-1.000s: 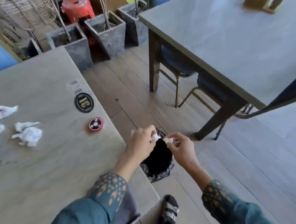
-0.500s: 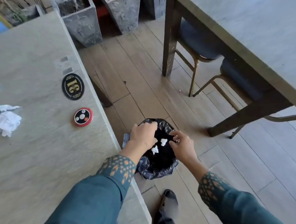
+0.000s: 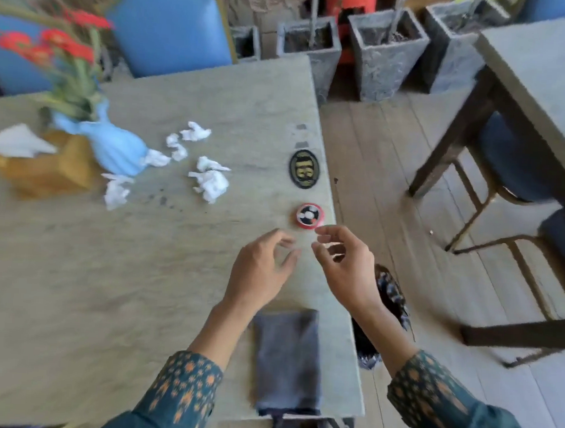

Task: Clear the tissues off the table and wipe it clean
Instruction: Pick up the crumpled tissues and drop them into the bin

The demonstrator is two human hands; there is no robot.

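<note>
Pale stone-look tabletop over plank floor, grey planters and blue chairs behind. Tissues scattered left of the red button, beside the blue vase. Folded cloth at the near edge. Both hands, left and right, loosely open and empty, now back over the tabletop near the button rather than above the bin.

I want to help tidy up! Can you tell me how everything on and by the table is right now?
Left hand: open, holds nothing, above the table.
Right hand: open, holds nothing.
Tissues: crumpled, scattered on the table near the vase.
Cloth: folded, lying flat at the table's near edge.
Vase: upright, holding red flowers.
Bin bag: open, on the floor beside the table.
</note>
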